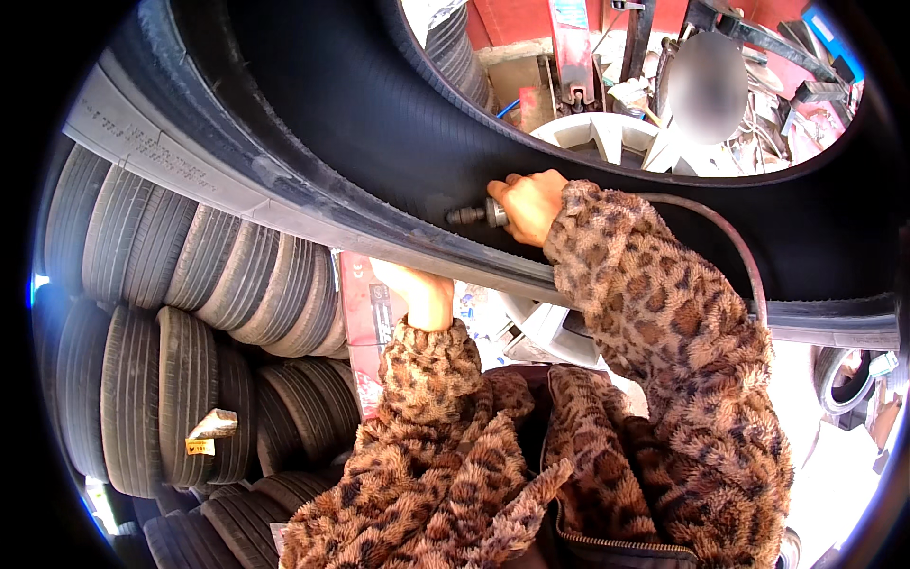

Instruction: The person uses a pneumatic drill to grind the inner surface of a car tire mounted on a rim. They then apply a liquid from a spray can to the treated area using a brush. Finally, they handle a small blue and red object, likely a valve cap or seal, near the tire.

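A large black tyre [322,104] arches across the view, its inner surface facing me. My right hand [533,204] reaches inside it, fingers closed around an air grinder [497,212] with a silver collar and a dark tip. That tip rests at or very near a dull grey patch on the tyre's inner wall; I cannot tell whether it touches. From behind my right forearm a thin air hose [730,228] curves down over the tyre's edge. My left hand [425,292] is at the tyre's lower edge, its fingers hidden behind the sidewall.
Stacked used tyres [194,379] fill the left side, one bearing a yellow label [200,447]. Through the tyre's opening show a light alloy wheel [607,133], a red metal stand [572,47], and cluttered tools. Another small tyre [844,379] lies far right.
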Available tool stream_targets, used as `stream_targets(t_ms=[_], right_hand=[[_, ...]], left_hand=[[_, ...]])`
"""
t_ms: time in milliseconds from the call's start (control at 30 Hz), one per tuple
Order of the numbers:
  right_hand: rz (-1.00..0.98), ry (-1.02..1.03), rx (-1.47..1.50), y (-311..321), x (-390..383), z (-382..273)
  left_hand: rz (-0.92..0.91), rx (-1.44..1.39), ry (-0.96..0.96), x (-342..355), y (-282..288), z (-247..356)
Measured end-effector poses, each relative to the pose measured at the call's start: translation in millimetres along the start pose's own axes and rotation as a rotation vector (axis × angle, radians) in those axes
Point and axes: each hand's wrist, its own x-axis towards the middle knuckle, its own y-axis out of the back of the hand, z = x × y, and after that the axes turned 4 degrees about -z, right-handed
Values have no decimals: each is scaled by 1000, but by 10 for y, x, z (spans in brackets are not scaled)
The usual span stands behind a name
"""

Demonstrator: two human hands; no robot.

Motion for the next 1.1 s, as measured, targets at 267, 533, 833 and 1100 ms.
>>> stream_targets(t_ms=[267, 533, 833, 1100], right_hand=[[18, -17, -28, -21, -27, 35], [-22, 29, 19, -31, -46, -23], [21, -2, 1, -87, -23, -13], [25, -31, -11, -29, -46, 33]], left_hand=[[-26, -79, 7, -45, -90, 37], [23, -27, 32, -17, 3, -21], [70, -1, 3, 7, -53, 19], [-7, -47, 53, 18, -13, 26]])
